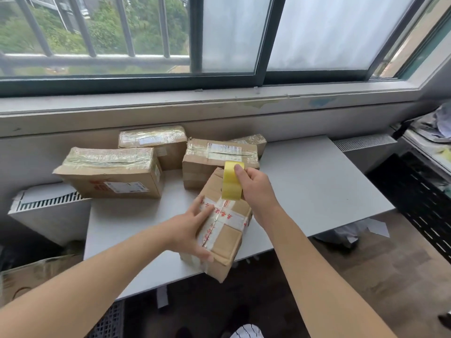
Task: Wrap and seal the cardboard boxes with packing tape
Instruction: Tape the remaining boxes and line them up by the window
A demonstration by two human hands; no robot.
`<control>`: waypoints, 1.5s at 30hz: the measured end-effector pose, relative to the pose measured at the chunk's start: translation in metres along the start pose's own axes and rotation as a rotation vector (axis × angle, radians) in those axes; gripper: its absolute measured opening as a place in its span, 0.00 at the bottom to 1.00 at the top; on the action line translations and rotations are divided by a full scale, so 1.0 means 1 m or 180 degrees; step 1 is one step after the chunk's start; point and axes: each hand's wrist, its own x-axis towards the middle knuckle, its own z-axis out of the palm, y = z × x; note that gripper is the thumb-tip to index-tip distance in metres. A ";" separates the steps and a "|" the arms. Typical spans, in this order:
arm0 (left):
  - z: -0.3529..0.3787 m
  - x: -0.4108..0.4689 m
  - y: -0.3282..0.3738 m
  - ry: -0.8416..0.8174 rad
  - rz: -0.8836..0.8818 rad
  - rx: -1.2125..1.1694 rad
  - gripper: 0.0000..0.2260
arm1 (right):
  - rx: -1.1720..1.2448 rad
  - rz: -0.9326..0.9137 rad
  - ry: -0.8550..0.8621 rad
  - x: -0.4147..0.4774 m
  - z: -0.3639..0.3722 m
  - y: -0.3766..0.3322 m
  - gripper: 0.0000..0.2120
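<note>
A person stands at a grey table under a window; five closed cardboard boxes lie on it, so their contents cannot be seen.

At left centre lies a wide taped box, glossy tape across its top and a label on its front. Behind it, against the wall, lies a second taped box. At centre stands a labelled box, with a small taped box behind its right end.

In front of these, at centre frame, lies the box being sealed, turned at an angle, its near corner reaching the table's front edge. White tape with red print crosses its top. The left hand presses on its left side, fingers spread flat and thumb along the near end. The right hand grips a yellow tape roll upright above the box's far half, thumb on top. A clear strip runs from the roll down to the box top.

The table's right half is bare, and so is its near left corner.

A vented white unit stands left of the table, with an open carton on the floor at lower left. The window spans the top of the frame, with railings and trees at upper left. A black perforated rack stands at right on a brown floor.
</note>
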 end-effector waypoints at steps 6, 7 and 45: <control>0.012 0.004 0.039 0.0195 -0.0339 0.0124 0.64 | -0.0348 0.0189 0.0205 -0.008 -0.003 0.000 0.26; 0.012 0.003 0.042 0.0230 -0.0354 0.0136 0.64 | -0.0416 0.0229 0.0236 -0.010 -0.006 0.003 0.26; -0.087 -0.002 -0.049 0.0302 -0.0151 0.1403 0.71 | -0.1433 -0.0364 -0.0938 0.013 -0.001 -0.023 0.11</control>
